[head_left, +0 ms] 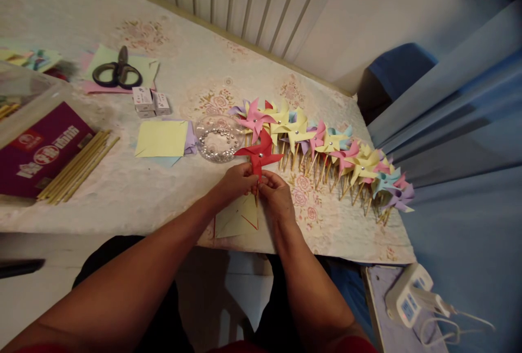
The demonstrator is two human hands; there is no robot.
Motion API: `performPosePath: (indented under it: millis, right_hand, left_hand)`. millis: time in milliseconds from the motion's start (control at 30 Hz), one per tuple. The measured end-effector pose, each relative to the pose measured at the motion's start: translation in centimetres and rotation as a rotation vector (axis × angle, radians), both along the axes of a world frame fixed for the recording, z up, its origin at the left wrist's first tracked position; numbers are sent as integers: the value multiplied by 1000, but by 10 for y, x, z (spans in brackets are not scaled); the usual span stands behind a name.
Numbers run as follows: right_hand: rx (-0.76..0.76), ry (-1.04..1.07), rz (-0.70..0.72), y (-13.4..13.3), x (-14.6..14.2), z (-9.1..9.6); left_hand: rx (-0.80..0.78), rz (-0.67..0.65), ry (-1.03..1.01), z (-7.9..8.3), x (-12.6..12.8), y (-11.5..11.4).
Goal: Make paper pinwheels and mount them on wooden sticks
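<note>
A red paper pinwheel [261, 154] with a silvery pin at its centre stands out in front of me on a thin stick. My left hand [240, 180] pinches it from the left, just below the blades. From the right, the curled fingers of my right hand [277, 189] close around the same spot, and the exact grip is partly hidden. Under my hands lies a pale paper square [234, 220] with a red edge. Just beyond my left hand, a clear round dish [220, 138] holds many small shiny pins.
A row of finished pinwheels [338, 143] runs along the right. To the left are stacked paper squares [161, 138], small boxes [149, 101], scissors [119, 73], wooden sticks [79, 168] and a plastic bin [44, 152]. A power strip [410, 296] sits beyond the table's right corner.
</note>
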State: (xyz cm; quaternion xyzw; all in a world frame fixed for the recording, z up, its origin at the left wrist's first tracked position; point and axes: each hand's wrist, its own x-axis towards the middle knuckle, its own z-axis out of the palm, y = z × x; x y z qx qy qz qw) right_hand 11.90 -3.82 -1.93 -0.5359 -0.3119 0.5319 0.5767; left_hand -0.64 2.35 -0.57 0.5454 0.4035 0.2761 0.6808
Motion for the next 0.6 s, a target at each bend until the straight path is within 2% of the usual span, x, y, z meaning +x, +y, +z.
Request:
performPosePath:
  millis: [333,600]
  right_hand:
    - [-21,-19,-31,0,0,-1]
    - [-18,-18,-31,0,-1,0]
  left_hand:
    - [24,14,10,-6,0,0]
    - [5,33,12,6,0,-3]
